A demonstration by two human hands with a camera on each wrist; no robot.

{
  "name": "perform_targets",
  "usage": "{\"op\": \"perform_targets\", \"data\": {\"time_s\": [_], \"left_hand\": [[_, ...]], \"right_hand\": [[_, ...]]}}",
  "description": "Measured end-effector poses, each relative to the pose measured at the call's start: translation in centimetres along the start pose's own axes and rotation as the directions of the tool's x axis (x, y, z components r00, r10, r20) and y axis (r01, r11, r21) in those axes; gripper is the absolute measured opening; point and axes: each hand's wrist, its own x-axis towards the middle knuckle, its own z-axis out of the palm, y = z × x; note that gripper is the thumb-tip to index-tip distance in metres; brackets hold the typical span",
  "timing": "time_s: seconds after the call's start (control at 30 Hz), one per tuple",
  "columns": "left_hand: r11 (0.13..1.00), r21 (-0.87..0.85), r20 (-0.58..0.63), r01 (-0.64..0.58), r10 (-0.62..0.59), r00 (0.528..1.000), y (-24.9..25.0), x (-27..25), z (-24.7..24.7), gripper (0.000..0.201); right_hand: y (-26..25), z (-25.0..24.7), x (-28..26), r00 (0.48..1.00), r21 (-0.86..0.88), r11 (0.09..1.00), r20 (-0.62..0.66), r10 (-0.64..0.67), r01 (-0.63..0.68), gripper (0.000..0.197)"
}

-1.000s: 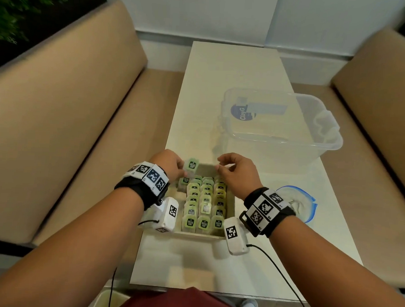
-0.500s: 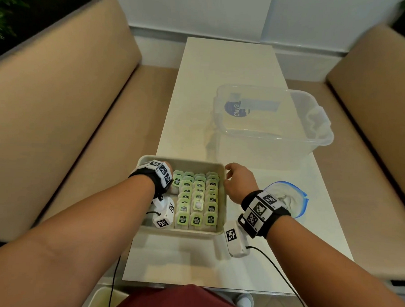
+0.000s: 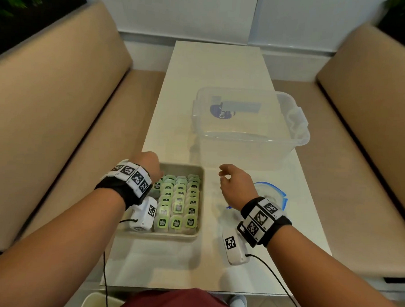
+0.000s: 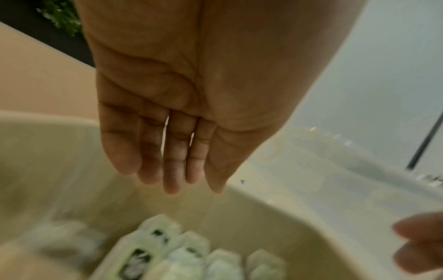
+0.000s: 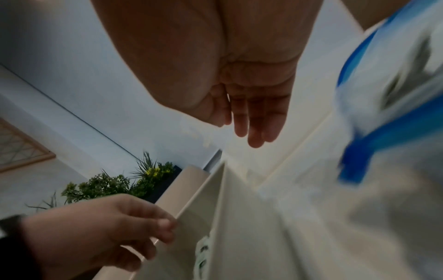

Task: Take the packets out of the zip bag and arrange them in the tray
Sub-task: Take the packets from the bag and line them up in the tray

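The beige tray (image 3: 184, 169) sits at the table's near left and holds several rows of green-and-white packets (image 3: 178, 203). My left hand (image 3: 151, 166) hovers over the tray's far left corner. In the left wrist view its fingers (image 4: 172, 166) are straight and empty above the packets (image 4: 167, 253). My right hand (image 3: 229, 179) hangs to the right of the tray, above the table, fingers relaxed and holding nothing (image 5: 251, 128). The clear zip bag with a blue edge (image 3: 275, 193) lies just right of that hand, partly hidden by the wrist. Its contents cannot be made out.
A clear plastic bin (image 3: 249, 130) stands beyond the tray on the right half of the narrow white table (image 3: 214, 70). Beige bench seats (image 3: 59, 114) flank the table on both sides. The table's near edge is close to my body.
The packet my left hand held a second ago is down in the tray and the hand is now empty. My right hand has moved off the tray to the right.
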Motion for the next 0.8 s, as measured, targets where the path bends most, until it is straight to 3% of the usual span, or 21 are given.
{"op": "perform_targets", "data": {"time_s": [0.17, 0.23, 0.33, 0.47, 0.6, 0.73, 0.8], "left_hand": [[0.892, -0.345, -0.181, -0.292, 0.242, 0.953, 7.8, -5.2, -1.9, 0.019], [0.839, -0.385, -0.188, -0.386, 0.338, 0.922, 11.7, -5.8, -1.0, 0.018], [0.798, -0.368, -0.166, -0.477, 0.448, 0.878, 17.3, -5.8, 1.5, 0.015], [0.858, -0.232, -0.031, -0.458, 0.464, 0.885, 22.4, -5.3, 5.5, 0.017], [0.944, -0.040, 0.047, -0.327, 0.328, 0.943, 23.6, -4.3, 9.1, 0.022], [0.958, -0.068, 0.047, -0.279, 0.282, 0.958, 23.7, -4.1, 10.8, 0.022], [0.963, -0.107, 0.045, -0.248, 0.254, 0.966, 23.8, -4.4, 11.4, 0.028]], "right_hand": [[5.1, -5.0, -1.4, 0.995, -0.029, 0.999, -0.102, 0.020, -0.023, 0.027], [7.3, -6.6, -2.0, 0.993, -0.110, 0.993, -0.118, 0.017, -0.030, 0.022], [10.3, -8.1, -2.8, 0.998, -0.189, 0.980, -0.035, 0.053, -0.059, 0.013], [12.9, -9.0, -3.5, 0.987, -0.326, 0.945, 0.144, 0.067, -0.017, 0.017], [14.6, -9.5, -3.5, 0.967, -0.347, 0.937, 0.248, 0.052, 0.038, 0.024], [15.8, -9.7, -3.7, 0.922, -0.410, 0.911, 0.367, 0.120, 0.044, 0.035], [16.1, -9.5, -3.6, 0.910, -0.403, 0.914, 0.396, 0.120, 0.055, 0.031]]}}
